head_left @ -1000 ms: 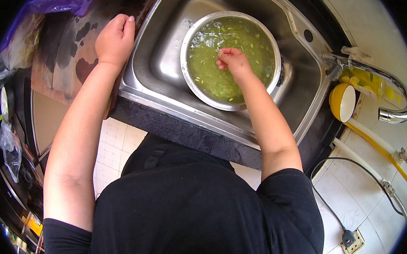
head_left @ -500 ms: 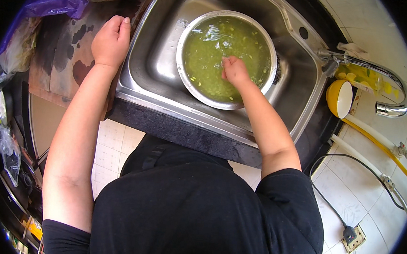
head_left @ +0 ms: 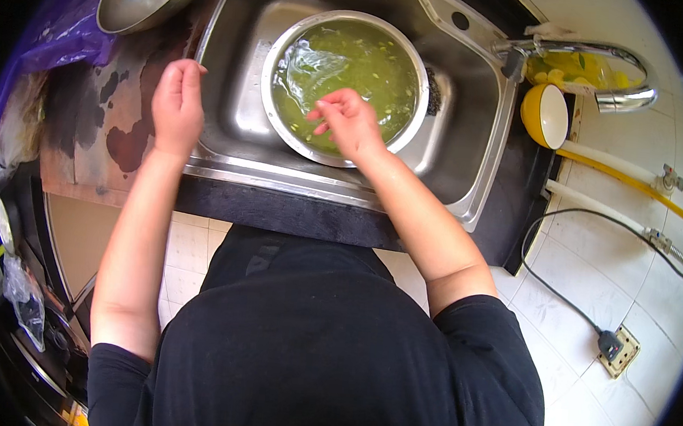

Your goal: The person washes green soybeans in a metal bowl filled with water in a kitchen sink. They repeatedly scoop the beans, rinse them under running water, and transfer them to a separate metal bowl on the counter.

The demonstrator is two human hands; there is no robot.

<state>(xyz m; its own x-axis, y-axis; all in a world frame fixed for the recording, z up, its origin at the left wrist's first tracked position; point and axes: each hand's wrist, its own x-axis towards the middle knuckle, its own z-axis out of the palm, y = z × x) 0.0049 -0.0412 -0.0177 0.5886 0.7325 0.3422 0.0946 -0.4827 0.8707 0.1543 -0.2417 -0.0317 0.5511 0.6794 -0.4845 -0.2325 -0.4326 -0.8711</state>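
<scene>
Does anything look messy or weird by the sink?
Yes: dark, wet-looking patches blotch the brown board left of the sink, near the person's left hand. They stand out from the paler surface; they might be spilled water or old stains, I can't tell which.

Upper centre: a basin (head_left: 266,89), open from above except under the right hand (head_left: 348,124); right of the basin, the sink (head_left: 469,115) has room. Faucet (head_left: 590,49) and yellow bowl (head_left: 534,116) obstruct the upper right.
</scene>
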